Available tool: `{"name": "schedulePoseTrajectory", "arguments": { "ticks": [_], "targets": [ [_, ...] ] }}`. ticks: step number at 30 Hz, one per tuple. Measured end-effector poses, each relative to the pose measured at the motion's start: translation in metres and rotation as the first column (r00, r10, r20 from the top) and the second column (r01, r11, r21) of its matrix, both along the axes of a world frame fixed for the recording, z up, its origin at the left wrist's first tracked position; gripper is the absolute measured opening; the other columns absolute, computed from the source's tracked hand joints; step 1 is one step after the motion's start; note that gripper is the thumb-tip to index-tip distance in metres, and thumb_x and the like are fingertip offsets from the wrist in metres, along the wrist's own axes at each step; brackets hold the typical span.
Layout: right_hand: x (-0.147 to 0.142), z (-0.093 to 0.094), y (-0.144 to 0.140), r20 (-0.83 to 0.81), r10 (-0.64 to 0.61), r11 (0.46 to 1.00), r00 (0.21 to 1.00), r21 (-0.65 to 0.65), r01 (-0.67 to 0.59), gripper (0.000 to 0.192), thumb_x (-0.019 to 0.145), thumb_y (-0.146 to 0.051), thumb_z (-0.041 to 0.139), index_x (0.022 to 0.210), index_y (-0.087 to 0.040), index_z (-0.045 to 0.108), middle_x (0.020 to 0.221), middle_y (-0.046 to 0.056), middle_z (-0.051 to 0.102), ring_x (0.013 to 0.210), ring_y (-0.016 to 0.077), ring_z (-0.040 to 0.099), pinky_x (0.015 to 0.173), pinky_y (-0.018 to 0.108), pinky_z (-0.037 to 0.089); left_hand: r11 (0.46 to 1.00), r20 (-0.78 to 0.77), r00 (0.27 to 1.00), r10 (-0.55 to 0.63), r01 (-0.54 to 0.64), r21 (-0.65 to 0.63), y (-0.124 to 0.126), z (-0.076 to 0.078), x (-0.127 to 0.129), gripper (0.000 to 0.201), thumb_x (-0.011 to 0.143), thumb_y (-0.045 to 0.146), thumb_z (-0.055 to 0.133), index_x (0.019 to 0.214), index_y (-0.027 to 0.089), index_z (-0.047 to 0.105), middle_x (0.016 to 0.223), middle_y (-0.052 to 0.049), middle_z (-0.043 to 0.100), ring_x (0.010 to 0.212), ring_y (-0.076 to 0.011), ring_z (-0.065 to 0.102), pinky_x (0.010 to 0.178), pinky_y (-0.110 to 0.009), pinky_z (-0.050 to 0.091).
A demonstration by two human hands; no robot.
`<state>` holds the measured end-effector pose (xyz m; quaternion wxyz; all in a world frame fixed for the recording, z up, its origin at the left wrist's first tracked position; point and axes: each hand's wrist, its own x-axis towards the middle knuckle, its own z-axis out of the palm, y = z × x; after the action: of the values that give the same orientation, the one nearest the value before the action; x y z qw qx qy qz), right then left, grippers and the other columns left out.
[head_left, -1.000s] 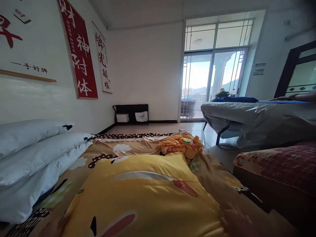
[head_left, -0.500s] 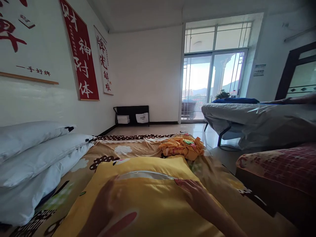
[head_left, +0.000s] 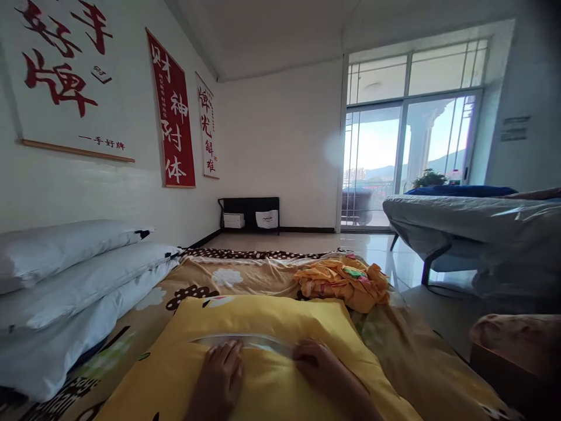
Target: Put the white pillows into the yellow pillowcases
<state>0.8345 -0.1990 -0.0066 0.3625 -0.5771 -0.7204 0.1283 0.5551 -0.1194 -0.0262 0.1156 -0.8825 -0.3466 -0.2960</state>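
Note:
A yellow pillowcase [head_left: 272, 313] with a pillow inside lies before me on a patterned blanket. Across its upper face runs a slit-like opening, through which a strip of the white pillow [head_left: 249, 338] shows. My left hand [head_left: 222, 368] is closed, its fingers bent over the near edge of the opening, left of the middle. At the right end of the slit, my right hand [head_left: 315, 359] has its fingers curled down on the yellow cloth, slightly smeared by motion. Both thumbs are hidden.
Several white pillows [head_left: 79, 280] are stacked at the left on the patterned blanket [head_left: 258, 275]. Crumpled orange cloth [head_left: 342, 280] lies beyond the pillowcase. A plastic-covered table [head_left: 473, 216] stands at the right, and a black rack [head_left: 249, 210] by the far wall.
My left hand has moved right along the opening, and my right hand has moved slightly left, bringing the hands closer together. The camera view has turned left.

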Motion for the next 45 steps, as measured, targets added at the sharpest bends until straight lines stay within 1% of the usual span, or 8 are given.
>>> {"name": "schedulePoseTrajectory", "arguments": {
  "ticks": [5,9,15,19,22,25,39,45],
  "targets": [
    [0.0,0.011,-0.01,-0.007,-0.036,0.998,0.999,-0.059,0.035,0.02,0.082,-0.031,0.053,0.078,-0.021,0.07,0.083,0.003,0.067,0.083,0.0189,0.056,0.077,0.029,0.04,0.972,-0.044,0.979,0.201,-0.204,-0.112,-0.005,0.013,0.005,0.045,0.093,0.039,0.037,0.13,0.022,0.056,0.132,-0.007,0.06,0.121,-0.0256,0.054,0.102,-0.049,0.041],
    [0.004,0.009,-0.016,0.009,-0.068,0.994,0.998,-0.082,0.069,0.026,0.084,-0.038,0.052,0.081,-0.02,0.071,0.082,0.003,0.067,0.082,0.019,0.055,0.078,0.029,0.039,0.878,-0.081,0.916,0.393,-0.4,-0.263,-0.003,0.027,0.004,0.053,0.092,0.045,0.034,0.131,0.015,0.055,0.138,-0.011,0.054,0.131,-0.0292,0.044,0.109,-0.055,0.03],
    [0.015,-0.004,-0.014,0.049,-0.026,0.991,0.998,-0.132,0.032,0.043,0.087,-0.047,0.05,0.055,-0.018,0.059,0.059,-0.001,0.056,0.072,0.0163,0.049,0.076,0.028,0.036,0.767,-0.175,0.882,0.437,-0.468,-0.439,0.011,0.053,-0.03,0.049,0.093,0.045,0.03,0.117,0.018,0.063,0.127,-0.011,0.063,0.121,-0.0306,0.054,0.103,-0.057,0.036],
    [0.02,-0.013,-0.012,0.018,-0.02,0.99,1.0,-0.138,0.022,0.041,0.083,-0.048,0.055,0.054,-0.019,0.056,0.056,-0.002,0.053,0.07,0.0153,0.047,0.078,0.027,0.036,0.875,-0.045,0.926,0.376,-0.37,-0.312,0.002,0.054,-0.039,0.041,0.093,0.034,0.032,0.103,0.018,0.069,0.112,-0.011,0.07,0.108,-0.0263,0.062,0.097,-0.048,0.045],
    [0.021,-0.015,-0.012,0.027,-0.001,0.991,1.0,-0.133,0.005,0.039,0.081,-0.046,0.057,0.054,-0.019,0.055,0.057,-0.003,0.054,0.069,0.0141,0.046,0.079,0.027,0.035,0.986,0.026,0.994,0.109,-0.104,-0.131,-0.01,0.05,-0.024,0.04,0.092,0.028,0.035,0.119,0.019,0.063,0.124,-0.009,0.065,0.117,-0.0209,0.058,0.103,-0.039,0.046],
    [0.02,-0.014,-0.013,0.039,-0.013,0.992,0.999,-0.128,0.018,0.037,0.08,-0.045,0.057,0.054,-0.018,0.055,0.059,-0.003,0.054,0.07,0.0143,0.046,0.078,0.027,0.035,0.992,-0.051,0.995,-0.089,0.084,-0.094,-0.015,0.045,-0.002,0.044,0.091,0.026,0.039,0.134,0.021,0.052,0.135,-0.006,0.057,0.125,-0.0185,0.052,0.106,-0.036,0.044],
    [0.019,-0.01,-0.014,0.061,-0.011,0.99,0.998,-0.136,0.019,0.036,0.081,-0.042,0.055,0.055,-0.018,0.06,0.06,0.0,0.057,0.077,0.017,0.048,0.072,0.028,0.034,0.889,-0.144,0.955,0.258,-0.293,-0.353,-0.004,0.054,0.008,0.048,0.093,0.038,0.031,0.13,0.019,0.056,0.138,-0.01,0.054,0.131,-0.0277,0.044,0.105,-0.055,0.032],
    [0.02,-0.012,-0.014,0.027,-0.039,0.989,0.999,-0.14,0.043,0.032,0.079,-0.041,0.057,0.058,-0.018,0.065,0.063,0.0,0.058,0.081,0.0183,0.049,0.073,0.028,0.035,0.858,-0.042,0.975,0.217,-0.211,-0.468,0.014,0.051,-0.007,0.047,0.091,0.04,0.032,0.129,0.027,0.056,0.139,-0.007,0.054,0.133,-0.0252,0.04,0.108,-0.052,0.028]
  ]
}}
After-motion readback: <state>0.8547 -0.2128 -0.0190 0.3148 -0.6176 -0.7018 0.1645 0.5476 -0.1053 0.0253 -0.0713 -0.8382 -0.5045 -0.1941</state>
